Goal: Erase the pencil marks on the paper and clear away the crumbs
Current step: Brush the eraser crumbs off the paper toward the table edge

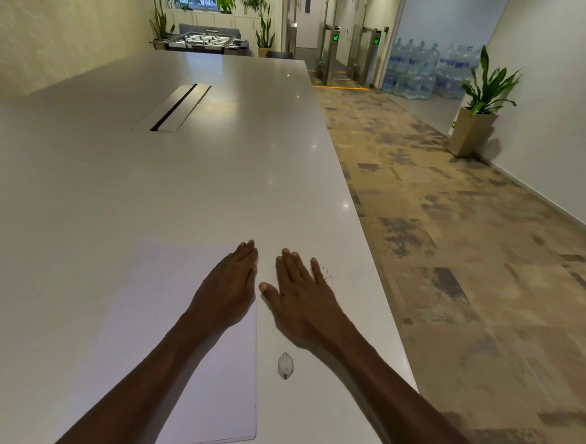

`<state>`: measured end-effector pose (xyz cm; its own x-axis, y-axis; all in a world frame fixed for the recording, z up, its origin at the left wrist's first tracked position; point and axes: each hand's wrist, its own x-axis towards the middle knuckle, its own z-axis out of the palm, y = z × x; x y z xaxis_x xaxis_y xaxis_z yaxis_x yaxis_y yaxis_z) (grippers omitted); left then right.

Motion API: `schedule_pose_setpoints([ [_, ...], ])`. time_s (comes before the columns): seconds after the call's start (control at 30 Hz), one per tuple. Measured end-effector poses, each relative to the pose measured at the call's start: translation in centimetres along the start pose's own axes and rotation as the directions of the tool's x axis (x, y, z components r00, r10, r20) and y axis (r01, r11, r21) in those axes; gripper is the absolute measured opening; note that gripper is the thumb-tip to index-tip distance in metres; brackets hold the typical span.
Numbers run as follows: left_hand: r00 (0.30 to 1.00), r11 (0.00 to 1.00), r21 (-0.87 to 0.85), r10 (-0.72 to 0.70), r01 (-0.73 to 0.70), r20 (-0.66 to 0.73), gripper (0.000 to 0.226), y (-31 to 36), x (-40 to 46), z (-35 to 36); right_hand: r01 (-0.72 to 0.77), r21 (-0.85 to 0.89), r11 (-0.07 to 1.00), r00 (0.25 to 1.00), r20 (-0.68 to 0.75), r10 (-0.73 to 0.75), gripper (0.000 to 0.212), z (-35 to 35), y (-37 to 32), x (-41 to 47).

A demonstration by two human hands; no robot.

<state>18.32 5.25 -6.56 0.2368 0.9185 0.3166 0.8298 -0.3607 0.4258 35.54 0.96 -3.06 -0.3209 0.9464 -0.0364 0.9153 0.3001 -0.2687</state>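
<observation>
Both flat hands (233,280) beside crumbs (326,273), seemingly.

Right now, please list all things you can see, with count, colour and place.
paper: 1, white, on table, near edge
eraser: 1, whitish with grey smudges, on table right of paper
crumbs: a few, dark, on table right of right hand
table: 1, white, long
cable slot: 1, dark, table middle
potted plant: 1, green, by right wall
water bottles: many, blue, far right
foosball table: 1, dark, far end
left hand: flat, on paper's right edge
right hand: flat, on table
</observation>
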Motion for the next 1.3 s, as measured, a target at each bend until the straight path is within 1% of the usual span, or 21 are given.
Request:
schedule_pose_setpoints([
  [0.03,1.0,1.0,-0.011,-0.001,0.001,-0.001,0.073,0.2,0.0,0.2,0.0,-0.013,1.0,1.0,0.01,0.0,0.085,0.4,0.2,0.2],
  [0.07,1.0,1.0,-0.014,0.001,-0.001,-0.003,0.072,0.1,-0.1,0.1,-0.011,-0.025,1.0,1.0,0.01,0.011,0.085,0.7,0.2,0.4],
  [0.13,1.0,1.0,-0.004,0.003,-0.003,-0.001,0.064,0.1,0.0,0.1,-0.067,-0.042,0.997,0.998,-0.009,0.067,0.097,0.8,0.9,0.4],
  [0.17,1.0,1.0,0.002,0.003,-0.003,0.001,0.061,0.1,0.1,0.1,-0.103,-0.046,0.994,0.995,-0.013,0.102,0.099,0.7,1.4,0.4],
  [0.3,1.0,1.0,-0.005,-0.003,0.003,0.013,0.059,0.1,0.2,0.0,-0.243,-0.062,0.968,0.97,0.004,0.244,0.083,-0.2,3.2,-0.9],
  [0.4,1.0,1.0,-0.008,0.0,0.0,0.007,0.059,0.1,0.1,0.1,-0.305,-0.037,0.952,0.952,-0.023,0.304,0.08,-0.8,3.3,-2.1],
  [0.43,1.0,1.0,-0.005,0.0,0.0,0.009,0.059,0.0,0.1,0.1,-0.291,-0.022,0.956,0.956,-0.041,0.29,0.081,-1.0,3.0,-2.4],
  [0.5,1.0,1.0,0.006,0.004,-0.004,0.011,0.059,-0.1,0.1,0.2,-0.189,-0.017,0.982,0.98,-0.066,0.188,0.082,-1.2,1.8,-2.9],
  [0.57,1.0,1.0,0.022,0.008,-0.008,0.011,0.059,-0.2,0.2,0.3,-0.045,-0.023,0.999,0.998,-0.036,0.044,0.088,-1.0,0.3,-3.5],
  [0.63,1.0,1.0,0.021,-0.003,0.002,0.01,0.058,-0.2,0.2,0.3,0.044,-0.034,0.998,0.999,0.017,-0.044,0.094,-0.4,-0.3,-4.0],
  [0.73,1.0,1.0,0.017,-0.006,0.005,0.004,0.057,0.0,0.1,0.1,0.063,-0.063,0.996,0.997,0.035,-0.061,0.097,0.0,1.0,-3.8],
  [1.0,0.999,1.0,0.006,-0.018,0.018,0.033,0.061,0.5,0.1,-0.2,-0.047,-0.099,0.994,0.998,0.033,0.05,0.102,-1.5,6.1,-2.6],
  [1.1,0.999,1.0,0.008,-0.016,0.015,0.032,0.061,0.7,0.1,-0.4,-0.076,-0.1,0.992,0.997,-0.017,0.075,0.107,-1.8,6.7,-2.6],
  [1.17,0.999,1.0,0.009,-0.011,0.01,0.034,0.061,0.8,0.0,-0.5,-0.043,-0.068,0.997,0.998,-0.04,0.041,0.098,-1.9,6.5,-3.4],
  [1.23,0.999,1.0,0.003,-0.016,0.016,0.031,0.061,0.8,-0.1,-0.5,0.058,-0.012,0.998,0.998,-0.019,-0.058,0.084,-1.7,5.8,-4.9],
  [1.3,0.999,1.0,0.006,-0.023,0.023,0.024,0.061,0.7,-0.1,-0.4,0.165,0.021,0.986,0.986,0.027,-0.165,0.077,-1.3,4.9,-6.5],
])
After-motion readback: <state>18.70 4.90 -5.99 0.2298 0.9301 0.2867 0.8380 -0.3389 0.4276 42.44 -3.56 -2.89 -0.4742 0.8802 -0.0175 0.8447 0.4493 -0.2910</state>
